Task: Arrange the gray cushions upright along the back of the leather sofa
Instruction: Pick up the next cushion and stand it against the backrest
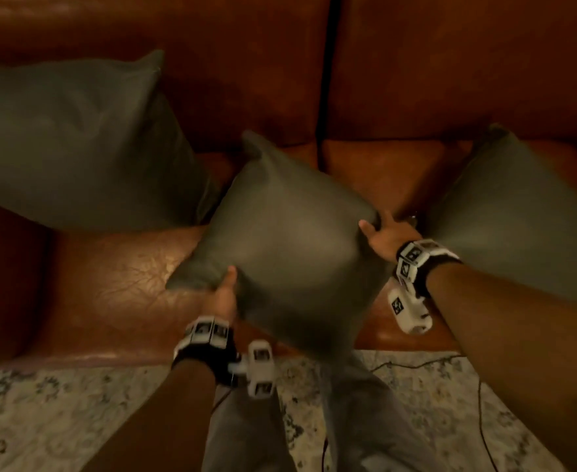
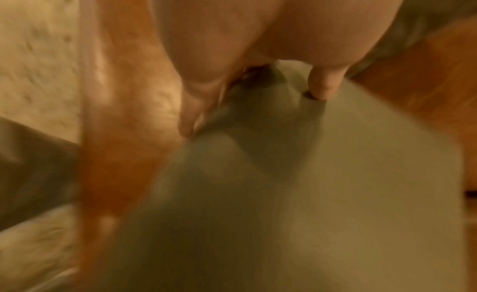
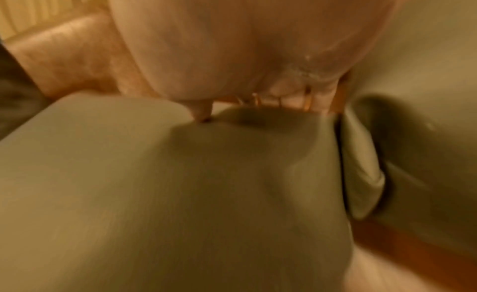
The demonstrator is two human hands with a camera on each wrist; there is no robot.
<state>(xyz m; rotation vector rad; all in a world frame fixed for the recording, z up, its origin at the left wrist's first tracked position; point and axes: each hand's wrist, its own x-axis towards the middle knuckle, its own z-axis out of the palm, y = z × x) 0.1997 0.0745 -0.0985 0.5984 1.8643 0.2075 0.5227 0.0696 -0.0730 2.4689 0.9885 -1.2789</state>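
Held up between both hands, a gray middle cushion (image 1: 290, 240), turned like a diamond with one corner pointing to the sofa back and its lower corner hanging over the front edge of the seat, above gray trouser legs (image 1: 246, 434). Left hand (image 1: 224, 294) gripping the lower left edge, thumb lying on the front face, fingers going behind; in the left wrist view, left fingers (image 2: 321, 86) and thumb pressing into the fabric (image 2: 284, 174) and making a dent. Right hand (image 1: 387, 235) gripping the right corner, thumb on the front, other fingers hidden behind; in the right wrist view, right thumb (image 3: 200, 110) pushed into the gray cloth (image 3: 180, 194), rings visible on the fingers. Both wrist views blurred, so not possible to tell more about the fingers. On the left, a second cushion (image 1: 72, 144) leaning upright against the back of the brown leather sofa (image 1: 450, 69), its lower right corner just beside the held one. On the right, a third cushion (image 1: 518, 212), also standing, partly behind the right forearm, near the right hand. White and black tracker bands (image 1: 205, 335) on both wrists. Below the seat edge, a pale patterned rug (image 1: 42, 413) with a thin dark cable (image 1: 481, 403) lying on it.
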